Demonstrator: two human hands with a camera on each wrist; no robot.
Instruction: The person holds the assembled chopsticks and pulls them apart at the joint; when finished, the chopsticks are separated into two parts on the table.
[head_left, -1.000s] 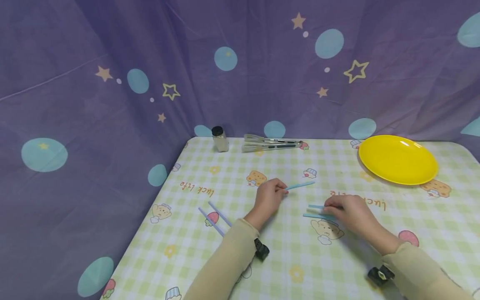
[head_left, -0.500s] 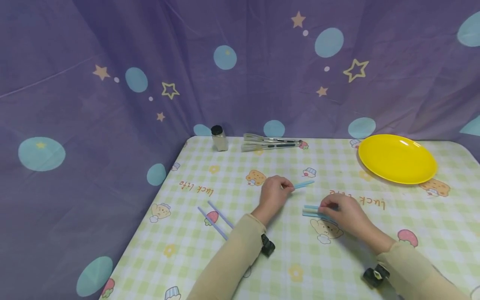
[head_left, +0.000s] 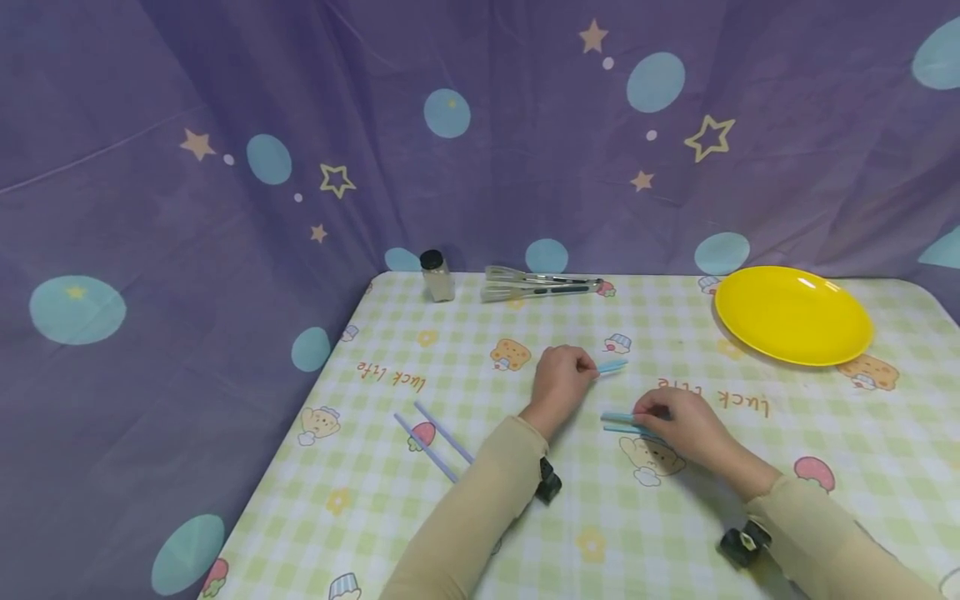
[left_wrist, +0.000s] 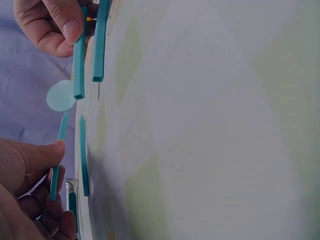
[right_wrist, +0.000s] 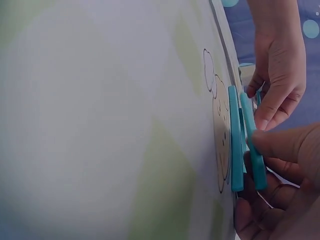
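Note:
My left hand pinches a light-blue chopstick between thumb and fingers, just above the table. A second light-blue chopstick lies on the cloth beside it. To the right and nearer, my right hand pinches another light-blue chopstick in its fingertips. Close alongside is one more light-blue chopstick, lying parallel to it near the table surface. My fingers cover part of these chopsticks in the head view.
A pair of purple chopsticks lies left of my left forearm, which hides their near ends. Along the back stand a black-lidded jar, metal tongs and a yellow plate. A purple curtain hangs behind the checked tablecloth.
My left hand has slid right along the light-blue chopsticks. My right hand has shifted slightly left, bringing its chopstick nearer to level with the one beside it.

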